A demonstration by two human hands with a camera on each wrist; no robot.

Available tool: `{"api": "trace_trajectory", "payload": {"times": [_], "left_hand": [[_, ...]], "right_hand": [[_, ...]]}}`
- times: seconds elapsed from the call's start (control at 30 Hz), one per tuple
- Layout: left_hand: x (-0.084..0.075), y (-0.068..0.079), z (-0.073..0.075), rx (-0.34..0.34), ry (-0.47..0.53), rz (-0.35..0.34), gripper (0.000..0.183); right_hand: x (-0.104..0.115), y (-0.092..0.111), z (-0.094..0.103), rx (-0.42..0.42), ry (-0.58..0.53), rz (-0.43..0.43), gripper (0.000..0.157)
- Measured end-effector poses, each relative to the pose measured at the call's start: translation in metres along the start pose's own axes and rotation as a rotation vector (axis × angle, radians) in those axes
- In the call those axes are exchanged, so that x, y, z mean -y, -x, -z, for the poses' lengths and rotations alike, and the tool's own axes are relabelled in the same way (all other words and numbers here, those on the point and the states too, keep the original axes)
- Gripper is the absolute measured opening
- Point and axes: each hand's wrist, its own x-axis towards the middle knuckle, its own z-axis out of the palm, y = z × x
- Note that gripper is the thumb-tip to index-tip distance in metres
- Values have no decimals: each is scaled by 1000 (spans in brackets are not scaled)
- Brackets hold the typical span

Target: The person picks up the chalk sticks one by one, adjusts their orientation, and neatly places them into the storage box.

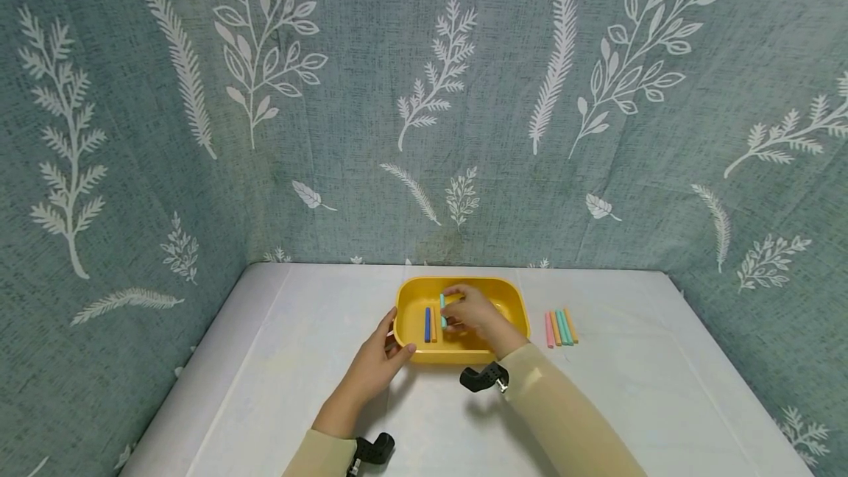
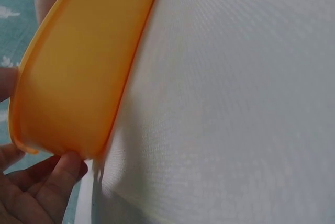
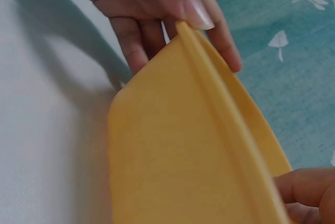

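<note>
A yellow tray (image 1: 457,356) sits on the white table. My left hand (image 1: 371,370) grips its left end, with the thumb at the near corner and fingers along the side; the left wrist view shows that hand (image 2: 44,190) against the tray wall. Over the tray's inside, my right hand (image 1: 472,311) pinches a mint-green chalk stick (image 1: 442,302), standing lengthwise away from me. A blue chalk stick (image 1: 427,325) and an orange one (image 1: 433,324) lie side by side in the tray, just left of it. The right wrist view hides the held stick behind the tray wall.
Right of the tray, several chalk sticks lie in a row on the table, among them a pink one (image 1: 549,330), a mint-green one (image 1: 562,327) and an orange one (image 1: 571,324). A leaf-patterned cloth (image 1: 358,227) hangs behind the table's far edge.
</note>
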Motion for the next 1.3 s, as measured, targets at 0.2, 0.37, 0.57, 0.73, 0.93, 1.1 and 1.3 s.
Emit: {"api": "trace_trajectory", "payload": {"times": [0.2, 0.37, 0.57, 0.73, 0.93, 1.1, 1.3], "left_hand": [[0, 0, 0, -4, 3, -9, 78], [1, -1, 0, -4, -2, -3, 78], [0, 1, 0, -4, -8, -10, 78], [0, 0, 0, -1, -12, -7, 78], [1, 0, 0, -5, -9, -12, 78], [0, 1, 0, -3, -4, -10, 77], [0, 0, 0, -2, -12, -7, 77]], "right_hand": [[-4, -3, -4, -26, 59, -44, 39], [-4, -2, -7, -31, 100, -61, 38], [-7, -3, -10, -21, 138, -37, 40], [-8, -4, -11, -29, 155, -40, 40], [-7, -4, -12, -25, 196, -35, 41], [-7, -3, -13, -30, 221, -35, 42], [-8, -3, -12, -9, 197, -30, 41]]}}
